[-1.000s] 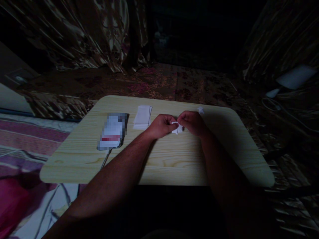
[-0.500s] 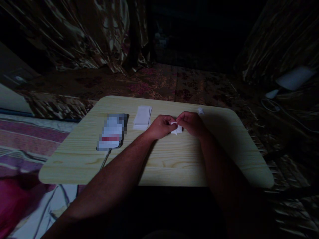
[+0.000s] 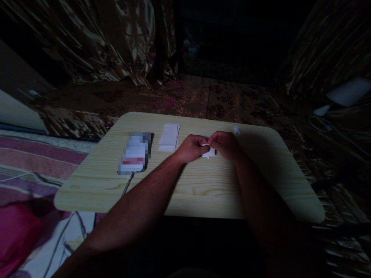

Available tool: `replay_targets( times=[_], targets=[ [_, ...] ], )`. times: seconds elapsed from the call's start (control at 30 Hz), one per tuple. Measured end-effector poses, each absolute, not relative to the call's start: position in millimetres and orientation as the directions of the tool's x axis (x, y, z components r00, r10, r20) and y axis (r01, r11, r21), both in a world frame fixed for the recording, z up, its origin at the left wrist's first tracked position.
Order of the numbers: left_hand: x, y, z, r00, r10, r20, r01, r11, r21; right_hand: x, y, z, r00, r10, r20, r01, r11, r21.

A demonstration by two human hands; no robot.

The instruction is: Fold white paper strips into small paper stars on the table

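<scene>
My left hand (image 3: 191, 148) and my right hand (image 3: 226, 144) meet over the middle of a light wooden table (image 3: 188, 181). Both pinch a small folded white paper piece (image 3: 209, 152) between their fingertips, just above the tabletop. A stack of white paper slips (image 3: 169, 137) lies to the left of my left hand. A tiny white folded paper star (image 3: 236, 130) sits on the table beyond my right hand.
A phone (image 3: 135, 153) lies on the table's left part with a cable running off the front edge. Patterned bedding and curtains surround the table. A striped cloth (image 3: 31, 166) lies at the left, and a white device with a cord (image 3: 342, 96) at the far right.
My hands keep pinching the paper piece with only small finger movements. The view has shifted slightly, so everything sits a little to the right.
</scene>
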State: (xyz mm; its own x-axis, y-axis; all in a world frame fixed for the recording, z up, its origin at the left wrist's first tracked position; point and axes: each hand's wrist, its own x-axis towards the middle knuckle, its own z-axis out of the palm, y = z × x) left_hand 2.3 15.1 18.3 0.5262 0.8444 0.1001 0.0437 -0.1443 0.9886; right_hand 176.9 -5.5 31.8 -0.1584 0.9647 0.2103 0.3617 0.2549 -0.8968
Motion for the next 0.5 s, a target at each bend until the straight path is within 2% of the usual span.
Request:
replay_targets(
  times=[0.5],
  targets=[
    [3.3, 15.0, 17.5, 0.511, 0.857, 0.066, 0.077, -0.122, 0.990, 174.7, -3.7, 30.0, -0.133, 0.976, 0.173, 0.300, 0.206, -0.932]
  ],
)
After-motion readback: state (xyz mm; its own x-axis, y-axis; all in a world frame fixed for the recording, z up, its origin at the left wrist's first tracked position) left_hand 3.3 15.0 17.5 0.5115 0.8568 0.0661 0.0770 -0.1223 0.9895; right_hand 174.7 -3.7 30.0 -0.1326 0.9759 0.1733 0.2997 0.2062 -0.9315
